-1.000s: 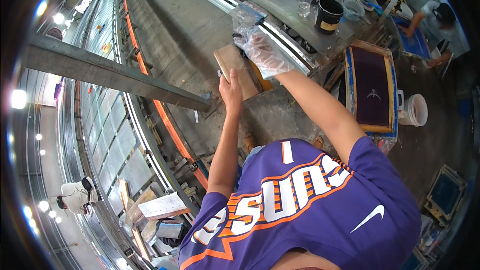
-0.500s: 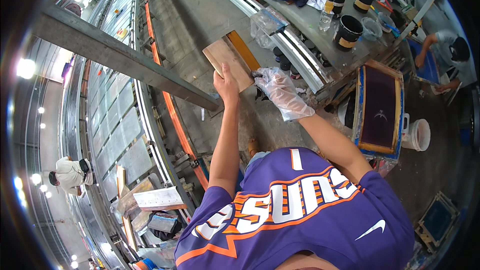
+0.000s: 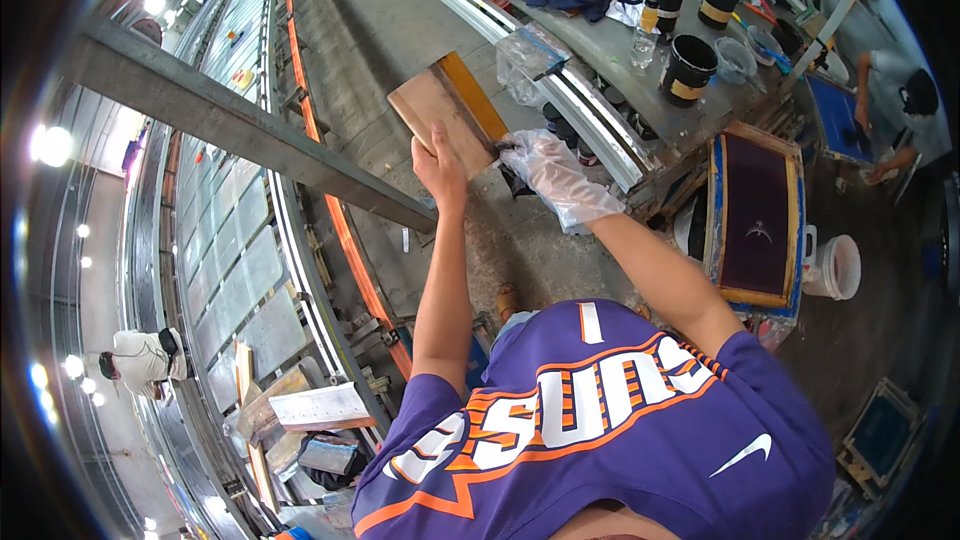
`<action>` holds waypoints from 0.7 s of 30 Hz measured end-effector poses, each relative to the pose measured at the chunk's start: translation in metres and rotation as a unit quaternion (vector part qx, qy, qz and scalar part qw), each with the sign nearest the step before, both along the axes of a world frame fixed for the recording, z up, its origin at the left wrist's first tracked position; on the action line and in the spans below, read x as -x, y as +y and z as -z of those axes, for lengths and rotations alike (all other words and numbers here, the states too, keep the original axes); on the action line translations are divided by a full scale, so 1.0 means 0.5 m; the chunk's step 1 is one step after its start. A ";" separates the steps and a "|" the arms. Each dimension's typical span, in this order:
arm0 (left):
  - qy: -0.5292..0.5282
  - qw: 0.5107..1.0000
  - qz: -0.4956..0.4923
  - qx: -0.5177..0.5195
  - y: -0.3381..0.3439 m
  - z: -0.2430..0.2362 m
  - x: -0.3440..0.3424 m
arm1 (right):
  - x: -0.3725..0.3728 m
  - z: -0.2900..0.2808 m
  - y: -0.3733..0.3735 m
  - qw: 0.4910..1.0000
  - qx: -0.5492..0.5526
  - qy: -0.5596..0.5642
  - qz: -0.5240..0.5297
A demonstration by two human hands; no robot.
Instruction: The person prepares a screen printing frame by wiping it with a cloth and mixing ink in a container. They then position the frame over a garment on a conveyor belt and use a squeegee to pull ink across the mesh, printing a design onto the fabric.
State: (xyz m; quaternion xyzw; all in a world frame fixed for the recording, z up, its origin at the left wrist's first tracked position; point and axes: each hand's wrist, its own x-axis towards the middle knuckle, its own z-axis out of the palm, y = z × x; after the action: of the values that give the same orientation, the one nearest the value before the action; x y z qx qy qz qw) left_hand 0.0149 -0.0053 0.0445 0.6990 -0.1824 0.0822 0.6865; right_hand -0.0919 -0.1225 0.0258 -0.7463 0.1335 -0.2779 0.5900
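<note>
In front of me I hold up a squeegee [image 3: 428, 106] with a flat wooden handle and an amber blade along its far edge. My bare left hand [image 3: 441, 172] grips the wood at its near edge, thumb across the face. A clear plastic glove covers my right hand [image 3: 562, 178], which is at the squeegee's right end. Its fingers are closed on a dark rag [image 3: 516, 183] that hangs below them. The fingertips are partly hidden by the glove and the rag.
A bench with black ink tubs [image 3: 688, 70] stands at the far right. Beside my right arm leans a framed screen [image 3: 757, 215], with a white bucket [image 3: 835, 268] behind it. A steel beam [image 3: 250, 130] crosses at left, before a long printing table [image 3: 235, 270]. Two people work farther off.
The squeegee and both hands have shifted slightly left and away from me. More of the dark rag now shows under my right hand.
</note>
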 end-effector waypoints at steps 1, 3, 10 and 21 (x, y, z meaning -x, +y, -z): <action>-0.008 1.000 -0.001 -0.020 0.000 -0.009 -0.001 | 0.005 0.008 -0.005 0.999 -0.024 0.030 0.004; -0.015 0.999 -0.015 -0.037 0.012 0.011 -0.019 | 0.027 -0.016 0.005 0.993 -0.081 0.090 0.004; -0.027 0.999 -0.003 0.021 -0.022 -0.002 -0.001 | 0.033 -0.015 -0.034 0.990 0.103 0.093 0.024; 0.006 0.997 0.015 0.073 -0.035 -0.009 -0.020 | 0.019 -0.056 -0.054 0.968 0.242 0.063 -0.007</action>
State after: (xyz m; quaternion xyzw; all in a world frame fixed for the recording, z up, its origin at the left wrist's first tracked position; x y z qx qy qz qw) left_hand 0.0251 -0.0229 0.0491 0.6448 -0.1820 0.0811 0.7379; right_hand -0.1014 -0.1496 0.0537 -0.8836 0.0941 -0.2499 0.3846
